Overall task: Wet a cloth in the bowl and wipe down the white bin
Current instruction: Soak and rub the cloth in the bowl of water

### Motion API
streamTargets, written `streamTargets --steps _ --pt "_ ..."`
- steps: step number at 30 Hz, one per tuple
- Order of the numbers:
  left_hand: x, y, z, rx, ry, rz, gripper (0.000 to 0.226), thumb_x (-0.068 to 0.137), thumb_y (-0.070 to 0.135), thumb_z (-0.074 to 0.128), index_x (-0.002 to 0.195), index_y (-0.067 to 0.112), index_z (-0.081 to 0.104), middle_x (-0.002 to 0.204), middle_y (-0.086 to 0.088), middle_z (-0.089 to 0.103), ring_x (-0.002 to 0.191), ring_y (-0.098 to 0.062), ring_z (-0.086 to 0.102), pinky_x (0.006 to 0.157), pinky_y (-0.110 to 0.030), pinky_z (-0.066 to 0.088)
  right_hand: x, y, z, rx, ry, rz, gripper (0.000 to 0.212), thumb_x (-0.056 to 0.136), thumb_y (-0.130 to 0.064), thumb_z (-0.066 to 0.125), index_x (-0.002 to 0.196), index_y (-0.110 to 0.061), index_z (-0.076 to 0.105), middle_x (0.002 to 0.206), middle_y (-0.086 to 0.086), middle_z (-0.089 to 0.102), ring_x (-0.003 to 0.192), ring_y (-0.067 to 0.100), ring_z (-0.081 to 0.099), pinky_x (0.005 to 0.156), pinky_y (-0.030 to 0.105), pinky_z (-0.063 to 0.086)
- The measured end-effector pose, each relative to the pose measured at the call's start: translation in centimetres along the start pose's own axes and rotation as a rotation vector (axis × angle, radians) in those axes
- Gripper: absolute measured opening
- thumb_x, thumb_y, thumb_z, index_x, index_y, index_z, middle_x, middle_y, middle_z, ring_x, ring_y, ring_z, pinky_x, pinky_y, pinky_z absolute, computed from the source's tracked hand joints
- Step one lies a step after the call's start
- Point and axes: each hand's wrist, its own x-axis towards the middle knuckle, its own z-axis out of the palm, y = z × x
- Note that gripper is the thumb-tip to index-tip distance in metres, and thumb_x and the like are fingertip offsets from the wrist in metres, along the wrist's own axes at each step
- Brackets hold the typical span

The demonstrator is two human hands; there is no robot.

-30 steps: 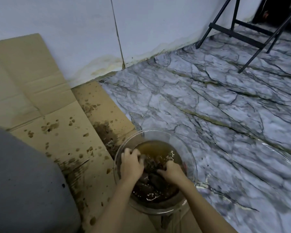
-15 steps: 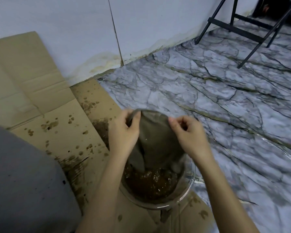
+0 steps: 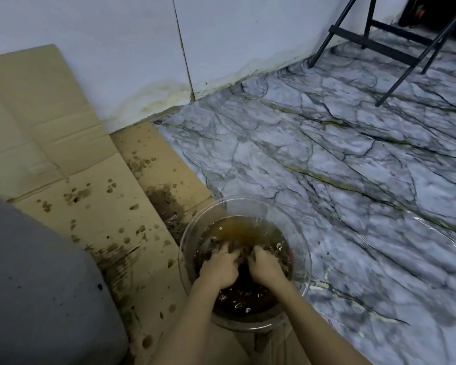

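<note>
A clear glass bowl [image 3: 302, 248] of brown, murky water stands on the floor at the lower middle of the head view. Both hands are down inside it. My left hand [image 3: 220, 266] and my right hand [image 3: 265, 264] have curled fingers dug into a dark wet cloth [image 3: 244, 288] that lies mostly under the water. Only a dark mass of the cloth shows between and below the hands. The white bin is not in sight.
Flattened brown cardboard [image 3: 71, 167] with wet stains lies left of the bowl, against a white wall [image 3: 221, 43]. A grey cushion-like mass [image 3: 37, 285] fills the lower left. Marble-patterned floor [image 3: 353, 180] spreads right, with black metal legs [image 3: 395, 48] at the top right.
Half a second ago both hands held the cloth lifted above the bowl. Now they have pushed it back down into the water.
</note>
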Motion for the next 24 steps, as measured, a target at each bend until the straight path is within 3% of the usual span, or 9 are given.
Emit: streamTargets --steps 3,6,8,11,14,16,19,21,24 --pt "-0.7 0.4 -2.4 -0.228 0.071 0.136 0.078 0.078 0.015 0.068 0.145 0.033 0.033 0.145 0.003 0.045 0.134 -0.019 0.04 0.109 -0.035 0.036 -1.6 -2.4 -4.0 0.273 0.117 -0.153 0.015 0.098 -0.023 0.047 0.087 -0.013 0.049 0.086 0.004 0.059 0.083 0.021 0.054 0.07 0.031 0.039" --pt "-2.2 2.6 -4.4 -0.643 0.21 0.291 0.092 0.051 0.039 0.089 0.131 0.048 0.043 0.117 0.023 0.063 0.116 -0.002 0.055 0.091 -0.02 0.047 -4.5 -6.0 -8.6 0.546 0.207 -0.374 0.021 0.097 -0.019 0.051 0.077 -0.013 0.048 0.072 0.008 0.055 0.071 0.025 0.054 0.068 0.038 0.044" --pt "-2.4 3.7 -4.9 -0.849 0.392 0.348 0.076 0.048 0.045 0.088 0.116 0.048 0.055 0.106 0.025 0.068 0.103 0.004 0.062 0.081 -0.016 0.051 -6.6 -8.2 -11.2 0.696 0.233 -0.494 0.019 0.096 -0.022 0.052 0.081 -0.01 0.051 0.075 0.013 0.062 0.07 0.029 0.061 0.063 0.04 0.05" --pt "-2.6 3.9 -4.5 -0.851 0.502 0.332 0.036 0.06 0.036 0.085 0.09 0.037 0.066 0.087 0.019 0.073 0.088 0.001 0.067 0.072 -0.017 0.054 -9.1 -9.5 -13.6 0.995 0.181 -0.625 0.017 0.096 -0.022 0.053 0.081 -0.014 0.054 0.063 0.009 0.059 0.054 0.024 0.055 0.048 0.025 0.042" --pt "-2.8 2.9 -3.7 -1.05 0.453 0.122 0.023 0.078 0.014 0.075 0.099 0.019 0.07 0.089 0.004 0.074 0.092 -0.019 0.068 0.078 -0.03 0.057 -9.9 -8.3 -14.9 1.382 0.152 -0.631 0.016 0.088 -0.022 0.062 0.073 -0.02 0.061 0.06 -0.005 0.06 0.052 0.007 0.057 0.047 0.017 0.045" --pt "-3.3 2.7 -3.9 -1.42 0.408 0.109 0.032 0.088 -0.002 0.057 0.117 0.009 0.062 0.108 -0.013 0.069 0.099 -0.034 0.063 0.08 -0.04 0.054 -8.6 -6.6 -13.9 1.568 0.203 -0.453 0.016 0.084 -0.026 0.066 0.07 -0.02 0.064 0.067 -0.006 0.062 0.066 0.008 0.061 0.064 0.024 0.053" --pt "-4.1 3.7 -5.2 -1.844 0.296 0.269 0.042 0.086 -0.003 0.043 0.127 -0.002 0.052 0.124 -0.019 0.062 0.109 -0.037 0.061 0.09 -0.044 0.054 -5.7 -4.3 -8.8 1.566 0.219 0.123 0.018 0.095 -0.029 0.053 0.087 -0.017 0.064 0.091 0.002 0.065 0.087 0.018 0.06 0.086 0.036 0.05" --pt "-4.0 4.9 -5.9 -1.886 0.269 0.213 0.04 0.088 0.001 0.041 0.126 -0.003 0.053 0.124 -0.019 0.062 0.112 -0.036 0.061 0.098 -0.049 0.048 -4.9 -3.4 -4.6 1.602 0.011 0.362 0.022 0.098 -0.029 0.046 0.094 -0.015 0.062 0.097 0.006 0.062 0.087 0.02 0.057 0.085 0.037 0.046" --pt "-3.5 6.4 -6.8 -1.73 0.293 -0.137 0.026 0.097 0.02 0.047 0.112 0.006 0.063 0.104 -0.017 0.07 0.095 -0.032 0.068 0.089 -0.045 0.053 -4.5 -2.9 -0.7 1.804 -0.328 0.527 0.038 0.097 -0.039 0.041 0.114 -0.01 0.059 0.119 0.014 0.058 0.115 0.034 0.052 0.101 0.056 0.036"
